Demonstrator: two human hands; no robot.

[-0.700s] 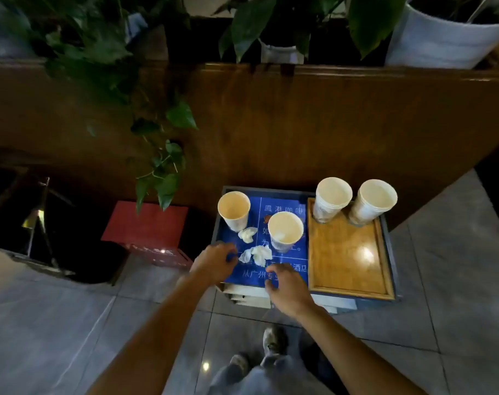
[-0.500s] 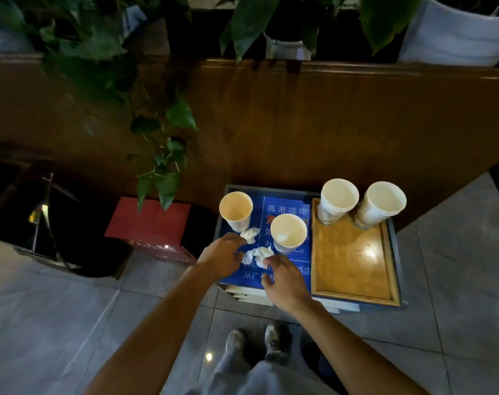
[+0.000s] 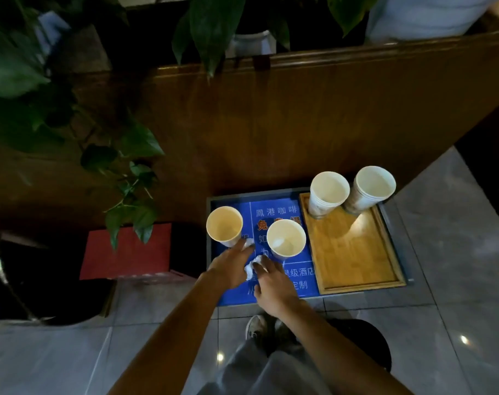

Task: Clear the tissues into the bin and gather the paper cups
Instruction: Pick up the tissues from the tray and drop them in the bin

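Two single paper cups stand on the blue tabletop (image 3: 305, 289): the left cup (image 3: 224, 226) and the middle cup (image 3: 286, 238). Two cup stacks (image 3: 329, 193) (image 3: 374, 187) stand at the far end of the wooden tray (image 3: 356, 263). A crumpled white tissue (image 3: 249, 243) lies at the foot of the left cup, and the outstretched fingers of my left hand (image 3: 231, 267) touch it. A second tissue (image 3: 249, 270) sits between my hands, with the fingertips of my right hand (image 3: 272, 285) closed on it. The dark bin (image 3: 29, 283) stands on the floor at the left.
A red box (image 3: 126, 252) sits between the bin and the low table. A wooden partition (image 3: 299, 115) with trailing plants (image 3: 128, 178) rises behind the table. My shoes (image 3: 257, 327) rest on grey floor tiles just in front of it.
Both hands have moved forward onto the tissues. The left fingers now reach the tissue by the left cup, and the right fingertips have closed on the nearer tissue. The camera has tilted further down.
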